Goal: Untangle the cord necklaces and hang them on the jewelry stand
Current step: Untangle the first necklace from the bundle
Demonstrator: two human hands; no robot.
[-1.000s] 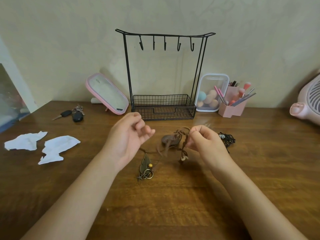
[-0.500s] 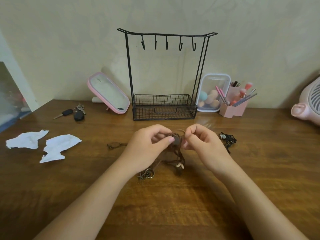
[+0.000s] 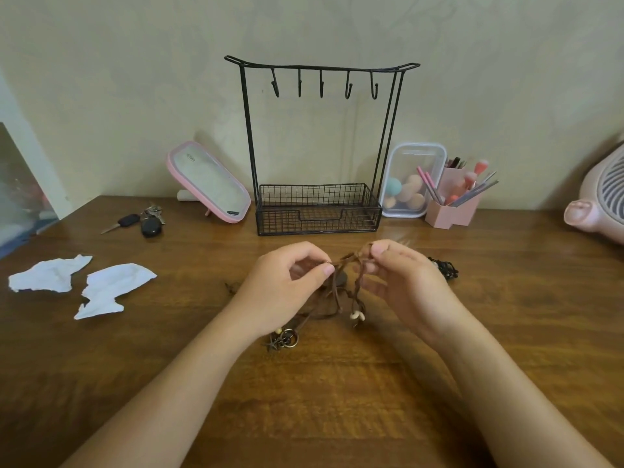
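**Cords in a Knot, Hooks Bare**

A person's left hand and right hand each pinch a strand of the brown cord necklaces, fingers closed narrowly on the tangle just above the wooden worktop. The matte, flat cords twist together. Pale beads and metal ring charms trail at 6 o'clock. At 12 o'clock, the black wire jewelry stand has five empty hooks. A black cord bundle waits at 3 o'clock. The untangling looks early, and all the hanging remains.

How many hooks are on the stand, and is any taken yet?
5 hooks, in a row under the top bar of the jewelry stand: far left, left of middle, middle, right of middle, far right. All bare; none looks hidden.
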